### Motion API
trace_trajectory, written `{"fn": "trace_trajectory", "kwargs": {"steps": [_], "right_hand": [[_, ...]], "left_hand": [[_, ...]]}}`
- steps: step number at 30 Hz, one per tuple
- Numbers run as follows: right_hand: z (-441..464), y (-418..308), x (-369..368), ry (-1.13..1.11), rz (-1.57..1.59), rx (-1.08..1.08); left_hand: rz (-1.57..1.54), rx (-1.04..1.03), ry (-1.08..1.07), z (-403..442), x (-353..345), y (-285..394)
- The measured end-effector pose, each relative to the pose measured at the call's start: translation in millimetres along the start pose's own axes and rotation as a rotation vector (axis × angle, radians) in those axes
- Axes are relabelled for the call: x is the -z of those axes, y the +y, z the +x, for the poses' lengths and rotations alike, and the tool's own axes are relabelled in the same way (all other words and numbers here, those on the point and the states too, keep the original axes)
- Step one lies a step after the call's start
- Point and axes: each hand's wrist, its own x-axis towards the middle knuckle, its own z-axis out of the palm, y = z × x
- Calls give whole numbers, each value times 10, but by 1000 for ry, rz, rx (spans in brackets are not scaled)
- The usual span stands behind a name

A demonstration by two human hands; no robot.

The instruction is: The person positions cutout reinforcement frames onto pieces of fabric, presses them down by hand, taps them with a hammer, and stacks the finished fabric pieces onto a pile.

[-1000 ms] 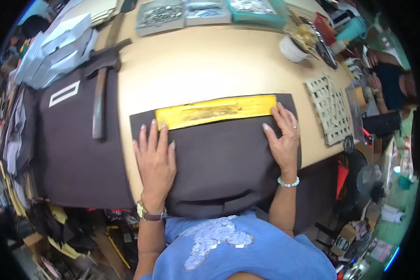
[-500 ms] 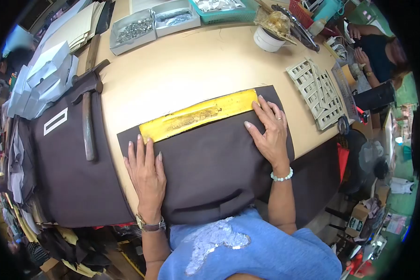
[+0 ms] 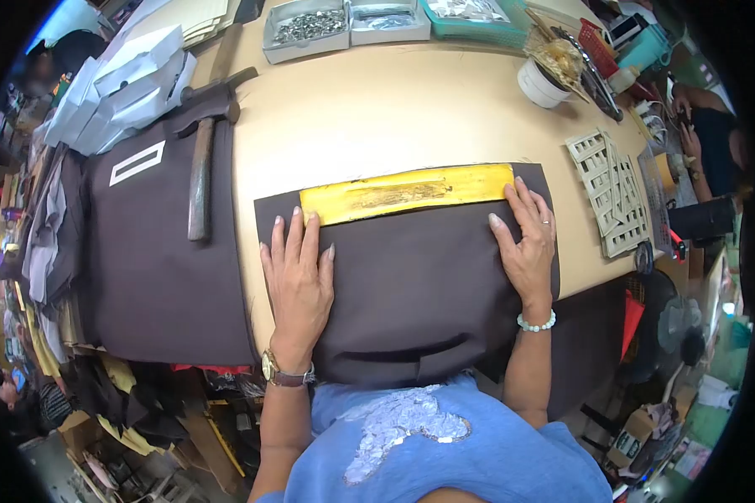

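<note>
A dark fabric piece [image 3: 411, 285] lies in front of me, its near side rumpled into folds by my body. Across its far edge runs a yellow strip [image 3: 407, 194] with brown smudges along the middle. My left hand [image 3: 299, 281] rests flat on the fabric, fingers apart, fingertips at the strip's left end. At the strip's right end, my right hand [image 3: 529, 247] lies on the fabric with thumb and fingers spread. Neither hand is closed round anything.
A hammer [image 3: 200, 180] and a white frame [image 3: 137, 163] lie on dark fabric at left. Parts boxes [image 3: 309, 52] line the back. A white pot [image 3: 543, 84] and lattice templates [image 3: 608, 193] are at right. Another person's arm [image 3: 700, 99] shows far right.
The camera view has swung and shifted. Both hands remain spread at the two ends of the yellow strip, with no clear movement over the fabric.
</note>
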Motion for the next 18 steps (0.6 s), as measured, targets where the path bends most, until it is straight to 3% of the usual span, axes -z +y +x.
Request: {"fn": "trace_trajectory", "kwargs": {"steps": [18], "right_hand": [[20,23,15,-14,8,35]], "left_hand": [[-24,-13,24,-2,-31,-39]]}}
